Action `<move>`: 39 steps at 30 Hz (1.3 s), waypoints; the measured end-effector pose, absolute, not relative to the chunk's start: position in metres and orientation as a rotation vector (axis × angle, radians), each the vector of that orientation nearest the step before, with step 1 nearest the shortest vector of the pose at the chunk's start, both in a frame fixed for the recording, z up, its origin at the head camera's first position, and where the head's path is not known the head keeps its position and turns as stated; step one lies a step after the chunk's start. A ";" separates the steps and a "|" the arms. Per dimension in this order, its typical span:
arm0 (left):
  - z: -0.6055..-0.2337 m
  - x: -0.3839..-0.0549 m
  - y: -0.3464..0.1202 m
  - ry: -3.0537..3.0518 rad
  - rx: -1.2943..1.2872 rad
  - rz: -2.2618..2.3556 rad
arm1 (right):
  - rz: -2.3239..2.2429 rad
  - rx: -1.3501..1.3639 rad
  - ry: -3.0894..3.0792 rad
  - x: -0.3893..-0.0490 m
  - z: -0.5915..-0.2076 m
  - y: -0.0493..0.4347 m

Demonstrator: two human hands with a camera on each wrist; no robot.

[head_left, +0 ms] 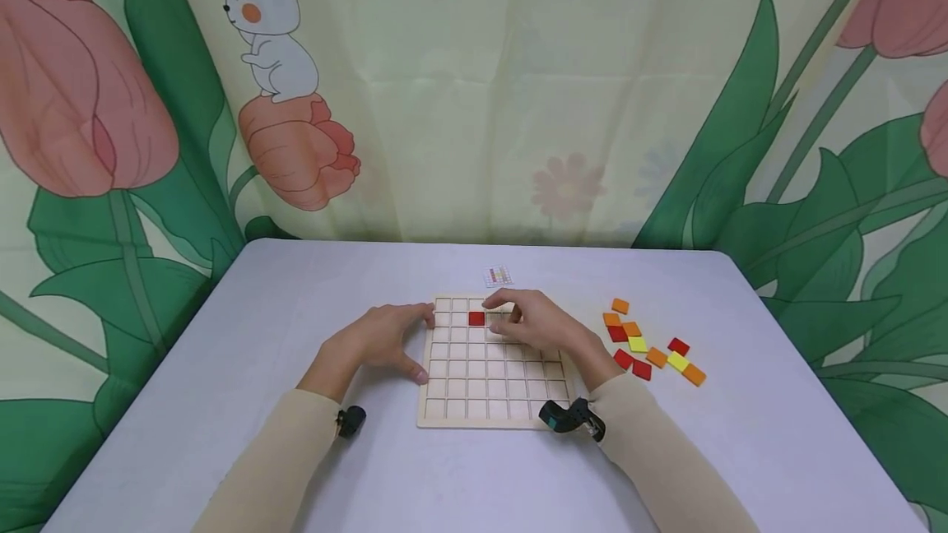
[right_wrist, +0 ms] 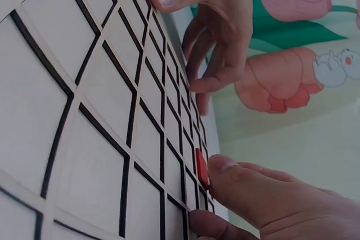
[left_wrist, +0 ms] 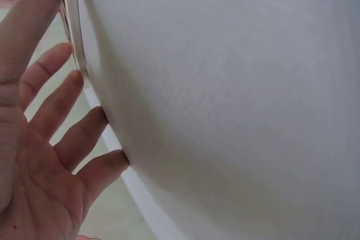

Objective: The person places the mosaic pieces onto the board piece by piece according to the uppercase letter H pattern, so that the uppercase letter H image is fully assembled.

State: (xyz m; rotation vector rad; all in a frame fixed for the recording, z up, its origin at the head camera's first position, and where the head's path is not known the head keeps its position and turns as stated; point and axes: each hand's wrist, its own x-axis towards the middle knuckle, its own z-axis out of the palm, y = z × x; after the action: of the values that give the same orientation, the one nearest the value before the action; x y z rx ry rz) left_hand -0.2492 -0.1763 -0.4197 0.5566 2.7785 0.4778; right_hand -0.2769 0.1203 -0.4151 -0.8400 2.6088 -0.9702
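A pale wooden grid board [head_left: 476,410] lies on the table, with one red square tile [head_left: 476,318] in a cell of its upper part. My left hand [head_left: 379,338] rests against the board's left edge, thumb and fingers spread and touching it. Over the upper right of the board is my right hand [head_left: 539,321], its thumb and index finger bent but apart, just right of the red tile. From the right wrist view, the thumb appears close to the red tile [right_wrist: 202,170]; whether they touch I cannot tell. No tile shows between its fingers.
Several loose orange, red and yellow tiles [head_left: 637,345] lie right of the board. Behind the board's far edge sits a small card with a coloured grid pattern [head_left: 498,275]. The white table [head_left: 222,401] ends at a printed curtain [head_left: 444,105].
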 end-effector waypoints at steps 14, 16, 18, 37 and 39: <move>-0.417 -0.250 -0.178 2.764 0.561 0.479 | -0.970 -0.842 2.585 -0.270 -0.412 0.123; -0.416 -0.251 -0.179 2.769 0.575 0.474 | -1.004 -0.863 2.581 -0.267 -0.407 0.126; -0.416 -0.252 -0.181 2.776 0.588 0.472 | -1.023 -0.882 2.581 -0.265 -0.402 0.131; -0.421 -0.248 -0.179 2.758 0.572 0.505 | -1.054 -0.958 2.745 -0.239 -0.391 0.211; -0.421 -0.248 -0.179 2.763 0.577 0.510 | -1.043 -0.962 2.760 -0.237 -0.390 0.216</move>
State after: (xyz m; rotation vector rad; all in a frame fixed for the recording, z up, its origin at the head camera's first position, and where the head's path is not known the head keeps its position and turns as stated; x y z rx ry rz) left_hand -0.2479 -0.1792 -0.4212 0.5774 2.7626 0.5096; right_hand -0.2372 0.2165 -0.3899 -0.9617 2.7602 -1.0429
